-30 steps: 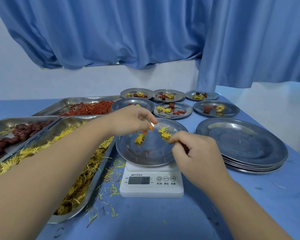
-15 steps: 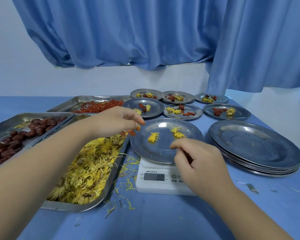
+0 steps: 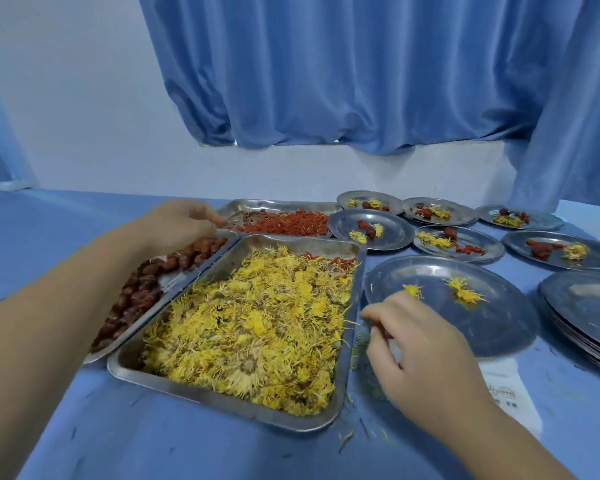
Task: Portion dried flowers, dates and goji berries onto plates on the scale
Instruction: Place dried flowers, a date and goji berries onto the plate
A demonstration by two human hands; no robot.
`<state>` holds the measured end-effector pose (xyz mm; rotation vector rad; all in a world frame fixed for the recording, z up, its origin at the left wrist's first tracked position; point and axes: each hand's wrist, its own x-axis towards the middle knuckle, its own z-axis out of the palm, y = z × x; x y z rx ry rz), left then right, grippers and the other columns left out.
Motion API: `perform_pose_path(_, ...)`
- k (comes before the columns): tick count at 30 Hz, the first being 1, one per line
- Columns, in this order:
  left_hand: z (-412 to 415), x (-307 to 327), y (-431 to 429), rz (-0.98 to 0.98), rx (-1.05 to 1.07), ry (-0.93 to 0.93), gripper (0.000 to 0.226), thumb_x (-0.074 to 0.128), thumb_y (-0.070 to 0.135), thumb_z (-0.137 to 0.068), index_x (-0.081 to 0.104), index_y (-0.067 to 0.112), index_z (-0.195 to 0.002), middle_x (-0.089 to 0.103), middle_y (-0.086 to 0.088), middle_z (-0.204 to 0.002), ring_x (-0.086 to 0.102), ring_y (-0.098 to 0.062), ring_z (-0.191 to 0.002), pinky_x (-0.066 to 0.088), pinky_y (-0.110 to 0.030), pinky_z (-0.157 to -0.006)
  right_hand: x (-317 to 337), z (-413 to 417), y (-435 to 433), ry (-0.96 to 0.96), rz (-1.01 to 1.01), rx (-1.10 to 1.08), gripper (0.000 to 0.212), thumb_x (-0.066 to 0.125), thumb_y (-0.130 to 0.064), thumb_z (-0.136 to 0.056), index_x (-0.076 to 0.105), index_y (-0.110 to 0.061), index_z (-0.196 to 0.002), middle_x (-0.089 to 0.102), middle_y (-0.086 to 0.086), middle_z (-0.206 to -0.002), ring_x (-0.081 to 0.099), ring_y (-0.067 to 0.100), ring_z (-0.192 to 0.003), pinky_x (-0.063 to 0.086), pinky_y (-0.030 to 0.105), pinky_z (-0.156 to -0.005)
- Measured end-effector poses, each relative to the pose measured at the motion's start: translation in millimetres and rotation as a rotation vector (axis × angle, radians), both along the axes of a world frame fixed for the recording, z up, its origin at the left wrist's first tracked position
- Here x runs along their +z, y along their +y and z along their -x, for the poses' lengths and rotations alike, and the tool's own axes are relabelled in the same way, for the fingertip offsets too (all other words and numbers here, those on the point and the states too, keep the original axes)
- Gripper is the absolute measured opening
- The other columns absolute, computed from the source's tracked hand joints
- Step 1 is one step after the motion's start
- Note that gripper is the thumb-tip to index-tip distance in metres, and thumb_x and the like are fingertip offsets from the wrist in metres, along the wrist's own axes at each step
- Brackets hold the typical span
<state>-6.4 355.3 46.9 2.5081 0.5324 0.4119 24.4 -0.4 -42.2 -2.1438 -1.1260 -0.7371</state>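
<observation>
The left hand (image 3: 184,223) reaches out over the far end of the tray of dates (image 3: 142,292), its fingers curled downward at the near left corner of the tray of goji berries (image 3: 291,221). The fingertips are blurred, so it cannot be told whether they pinch any berries.

The right hand (image 3: 426,348) hangs low between the large tray (image 3: 222,401) of dried flowers (image 3: 250,327) and the plate (image 3: 482,327) that sits on the white scale (image 3: 506,389). Its fingers are bent, their tips just over loose yellow petals (image 3: 359,344) scattered on the blue tabletop (image 3: 153,445) beside the tray's right rim. Whether the hand holds anything cannot be told.

The plate on the scale carries two small yellow flower heads, one near its left edge (image 3: 413,291) just beyond the right hand's knuckles, the other (image 3: 465,294) further toward the middle; no dates or goji berries show on it. The scale is mostly hidden under the plate and its display is covered.

A few goji berries lie in the far right corner of the flower tray (image 3: 340,263). To the right stands a stack of bare plates (image 3: 589,306). Behind the scale, six portioned plates (image 3: 388,233) lie in two rows, each with flowers and red pieces. A blue curtain (image 3: 361,81) hangs behind the tabletop.
</observation>
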Motion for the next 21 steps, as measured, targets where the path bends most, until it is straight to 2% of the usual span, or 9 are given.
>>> perform_pose_path(2, 6.6, -8.0, 18.5, -0.106, 0.06, 0.071, 0.013, 0.055, 0.025, -0.093, 0.064, 0.031, -0.1, 0.067, -0.001, -0.097, 0.061, -0.022, -0.088, 0.049, -0.04, -0.085, -5.3, 3.1, -1.2, -0.025, 0.023, 0.026, 0.019, 0.051, -0.018, -0.084, 0.068, -0.018, -0.092, 0.056, -0.008, -0.08, 0.055, 0.01, -0.07, 0.043, 0.02, -0.054)
perform_pose_path(5, 12.9, -23.3, 36.6, -0.268, 0.068, 0.274, 0.023, 0.048, 0.015, -0.094, 0.068, 0.019, -0.107, 0.068, -0.012, -0.112, 0.062, -0.025, -0.096, 0.044, -0.033, -0.087, -11.2, 4.3, -6.0, -0.035, 0.037, 0.046, 0.025, 0.044, -0.024, -0.085, 0.068, -0.02, -0.091, 0.056, -0.01, -0.082, 0.053, 0.006, -0.07, 0.045, 0.022, -0.054)
perform_pose_path(8, 15.8, -37.8, 41.8, -0.381, 0.072, 0.583, 0.036, 0.046, 0.007, -0.092, 0.065, 0.016, -0.121, 0.059, -0.006, -0.133, 0.056, -0.02, -0.113, 0.041, -0.035, -0.1, -12.7, 2.8, -8.5, -0.02, 0.031, 0.056, 0.025, 0.043, -0.025, -0.085, 0.068, -0.02, -0.088, 0.056, -0.01, -0.081, 0.053, 0.007, -0.069, 0.047, 0.026, -0.054)
perform_pose_path(10, 17.4, -44.8, 42.4, -0.39, 0.101, 0.706, 0.047, 0.043, 0.001, -0.089, 0.061, 0.021, -0.128, 0.053, -0.004, -0.139, 0.053, -0.021, -0.116, 0.044, -0.034, -0.097, -12.5, 2.2, -8.0, -0.011, 0.033, 0.057, 0.025, 0.043, -0.025, -0.085, 0.068, -0.021, -0.087, 0.055, -0.011, -0.08, 0.052, 0.007, -0.068, 0.045, 0.024, -0.055)
perform_pose_path(15, 20.1, -54.8, 50.1, -0.382, 0.141, 0.638, 0.052, 0.044, -0.002, -0.083, 0.061, 0.024, -0.124, 0.053, -0.005, -0.129, 0.057, -0.019, -0.099, 0.048, -0.024, -0.07, -14.3, 2.8, -6.5, 0.003, 0.033, 0.055, 0.024, 0.043, -0.024, -0.085, 0.067, -0.021, -0.084, 0.055, -0.011, -0.079, 0.048, 0.003, -0.066, 0.04, 0.022, -0.058)
perform_pose_path(18, 25.0, -59.4, 55.8, -0.351, 0.142, 0.585, 0.047, 0.052, -0.001, -0.078, 0.063, 0.026, -0.115, 0.057, 0.002, -0.11, 0.06, -0.017, -0.094, 0.053, -0.032, -0.079, -13.5, 3.3, -8.5, 0.0, 0.003, 0.07, 0.024, 0.044, -0.023, -0.085, 0.068, -0.02, -0.083, 0.055, -0.011, -0.079, 0.05, 0.006, -0.067, 0.041, 0.022, -0.057)
perform_pose_path(21, 32.0, -61.6, 59.3, -0.28, 0.169, 0.494, 0.044, 0.053, -0.004, -0.076, 0.064, 0.025, -0.107, 0.061, 0.002, -0.099, 0.062, -0.017, -0.09, 0.055, -0.035, -0.083, -11.9, 3.6, -9.8, -0.003, -0.02, 0.085, 0.025, 0.043, -0.023, -0.085, 0.068, -0.018, -0.082, 0.055, -0.01, -0.078, 0.054, 0.01, -0.067, 0.047, 0.03, -0.053)
